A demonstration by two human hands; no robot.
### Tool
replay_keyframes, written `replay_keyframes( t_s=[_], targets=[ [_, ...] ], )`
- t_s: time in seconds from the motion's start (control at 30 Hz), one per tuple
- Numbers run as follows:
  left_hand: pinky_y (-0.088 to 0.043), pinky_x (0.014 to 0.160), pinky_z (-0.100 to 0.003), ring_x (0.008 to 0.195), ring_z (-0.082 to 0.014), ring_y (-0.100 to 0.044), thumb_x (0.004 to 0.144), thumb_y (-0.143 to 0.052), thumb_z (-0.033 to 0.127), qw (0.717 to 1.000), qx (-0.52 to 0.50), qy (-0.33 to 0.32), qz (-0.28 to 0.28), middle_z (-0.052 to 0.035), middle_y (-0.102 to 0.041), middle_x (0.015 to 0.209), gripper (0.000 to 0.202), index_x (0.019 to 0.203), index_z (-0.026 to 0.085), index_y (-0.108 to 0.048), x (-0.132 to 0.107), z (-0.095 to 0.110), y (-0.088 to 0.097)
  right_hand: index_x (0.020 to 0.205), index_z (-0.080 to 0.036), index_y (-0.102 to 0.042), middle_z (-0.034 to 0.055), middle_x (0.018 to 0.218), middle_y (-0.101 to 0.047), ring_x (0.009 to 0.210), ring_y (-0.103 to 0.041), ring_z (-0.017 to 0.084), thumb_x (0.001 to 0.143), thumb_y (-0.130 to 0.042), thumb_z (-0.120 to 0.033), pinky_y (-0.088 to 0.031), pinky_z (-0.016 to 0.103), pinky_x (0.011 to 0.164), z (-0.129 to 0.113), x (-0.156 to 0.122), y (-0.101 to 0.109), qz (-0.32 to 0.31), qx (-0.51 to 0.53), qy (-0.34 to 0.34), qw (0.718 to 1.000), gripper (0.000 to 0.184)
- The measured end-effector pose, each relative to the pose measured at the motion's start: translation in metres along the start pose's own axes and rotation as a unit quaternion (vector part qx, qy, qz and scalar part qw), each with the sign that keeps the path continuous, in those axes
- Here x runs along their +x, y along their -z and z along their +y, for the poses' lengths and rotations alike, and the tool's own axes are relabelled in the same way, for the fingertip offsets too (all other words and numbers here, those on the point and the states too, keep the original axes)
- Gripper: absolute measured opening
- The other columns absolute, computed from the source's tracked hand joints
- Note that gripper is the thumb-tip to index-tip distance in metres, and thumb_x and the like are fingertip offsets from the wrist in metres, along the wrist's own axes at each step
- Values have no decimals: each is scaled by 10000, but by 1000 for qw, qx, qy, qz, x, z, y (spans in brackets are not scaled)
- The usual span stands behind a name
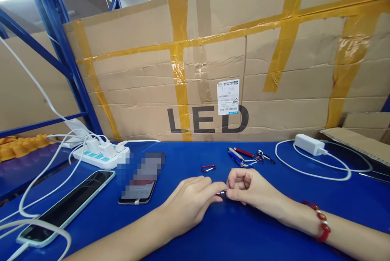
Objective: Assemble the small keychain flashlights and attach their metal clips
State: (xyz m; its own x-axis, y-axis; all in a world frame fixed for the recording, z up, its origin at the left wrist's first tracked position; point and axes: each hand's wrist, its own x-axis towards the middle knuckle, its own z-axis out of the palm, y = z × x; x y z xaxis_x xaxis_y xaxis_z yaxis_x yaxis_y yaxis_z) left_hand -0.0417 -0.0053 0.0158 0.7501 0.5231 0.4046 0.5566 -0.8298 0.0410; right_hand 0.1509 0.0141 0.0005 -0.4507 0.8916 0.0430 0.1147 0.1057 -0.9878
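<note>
In the middle of the blue table, my left hand (195,196) and my right hand (245,186) meet with curled fingers. Between their fingertips is a small red and silver metal piece (221,193), mostly covered, so its kind is not clear. My left thumb and index finger close on its left end, while the right thumb and fingers pinch its right end. Just beyond the hands lies a red carabiner (208,168). Farther back and to the right are a blue metal tube (235,157), a red metal tube (243,152) and small black and silver clips (265,156).
A phone with a partly blurred screen (140,188) lies left of my hands, beside another phone in a pale case (70,204) with a cable plugged in. Behind them is a white power strip (99,157). A white charger (309,144) sits right. A taped cardboard box (146,90) stands behind.
</note>
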Motion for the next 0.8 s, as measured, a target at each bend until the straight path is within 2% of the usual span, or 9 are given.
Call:
replay_keyframes(
  t_s=[0.13,0.23,0.3,0.4,0.57,0.8],
  targets=[
    [-439,680,-234,740,-148,-563,936,-290,247,997,-51,51,-6,-26,-609,823,249,1015,194,-520,2,-2,-2,707,-159,-563,-77,469,-439,414,-354,39,640,-719,-357,-274,165,408,2,-1,0,58,-82,61,993,260],
    [-446,751,-222,821,-139,-575,931,-312,219,992,-95,83,-8,-12,-621,896,226,999,207,-527,3,-4,-3,752,-182,-662,-19,650,-568,474,-419,53,673,-699,-346,-342,188,446,-1,-4,-1,97,-146,142,974,186],
    [-447,789,-225,856,-137,-577,931,-314,225,990,-105,92,-6,-9,-624,938,228,1007,212,-528,2,-4,-4,750,-204,-700,10,752,-618,548,-494,80,691,-687,-352,-389,205,490,-2,-6,-1,103,-173,188,961,159],
    [-452,802,-231,876,-141,-580,930,-316,235,990,-106,95,-5,-13,-624,972,232,1023,215,-529,1,-5,-5,732,-222,-716,19,755,-650,664,-570,123,711,-677,-326,-442,226,577,-5,-9,-3,101,-194,233,947,114],
    [-445,813,-239,886,-146,-574,926,-331,228,992,-100,79,-9,-17,-623,962,219,1013,207,-531,1,-4,-5,695,-204,-710,18,715,-661,611,-566,117,685,-698,-329,-429,221,513,-8,-13,-5,123,-210,257,935,125],
    [-442,739,-244,814,-152,-571,929,-311,222,996,-71,52,-16,-16,-616,886,216,957,198,-525,2,1,0,659,-184,-705,20,651,-641,541,-513,106,619,-744,-352,-400,231,496,-6,-13,-5,139,-197,234,942,177]
  ],
)
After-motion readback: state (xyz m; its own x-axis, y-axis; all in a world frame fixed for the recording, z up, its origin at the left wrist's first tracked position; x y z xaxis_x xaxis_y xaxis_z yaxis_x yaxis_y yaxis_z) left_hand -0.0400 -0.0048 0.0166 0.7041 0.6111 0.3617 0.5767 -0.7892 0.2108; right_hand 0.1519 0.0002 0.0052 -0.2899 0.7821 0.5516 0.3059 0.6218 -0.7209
